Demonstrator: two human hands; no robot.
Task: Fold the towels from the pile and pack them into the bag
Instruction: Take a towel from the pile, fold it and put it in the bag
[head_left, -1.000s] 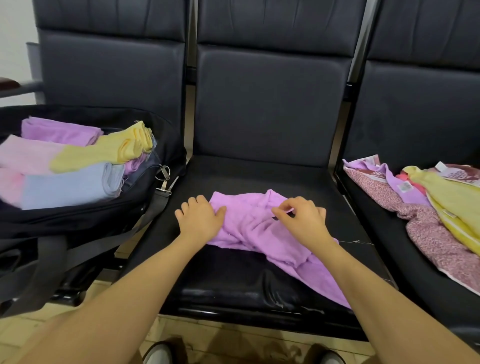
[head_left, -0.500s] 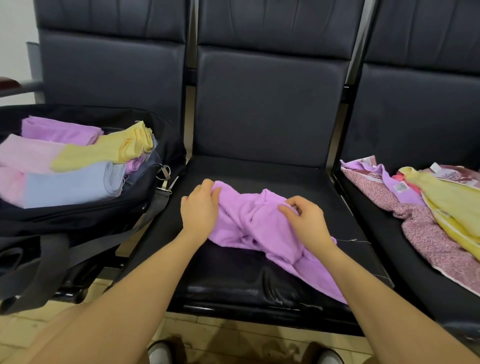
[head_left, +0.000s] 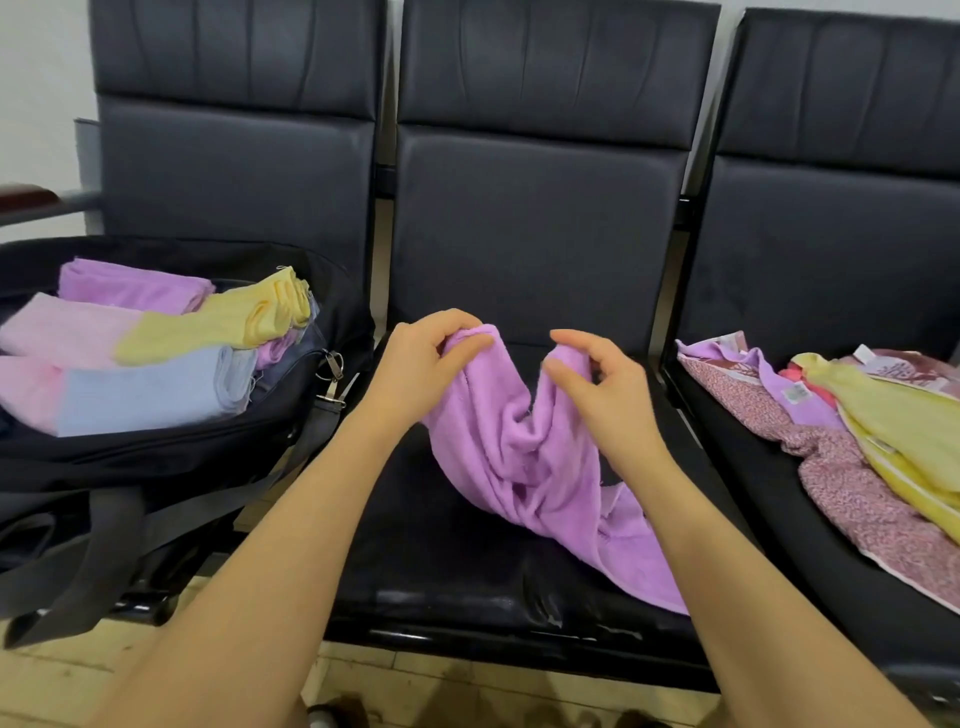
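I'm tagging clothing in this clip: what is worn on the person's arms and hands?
Nothing shows. The left hand and right hand are bare, with no gloves, rings, watch or bracelets visible. Both forearms are uncovered up to the frame's bottom edge; no sleeve shows.

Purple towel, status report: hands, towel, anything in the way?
Left hand and right hand each pinch a top corner. Purple towel half raised, unfolded. Bag open, nothing blocking.

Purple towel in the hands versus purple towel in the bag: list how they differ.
The held purple towel is unfolded and crumpled; the packed purple towel is folded flat. The held one hangs from the left hand and right hand over the middle seat; the packed one lies in the black bag. Both look similarly purple.
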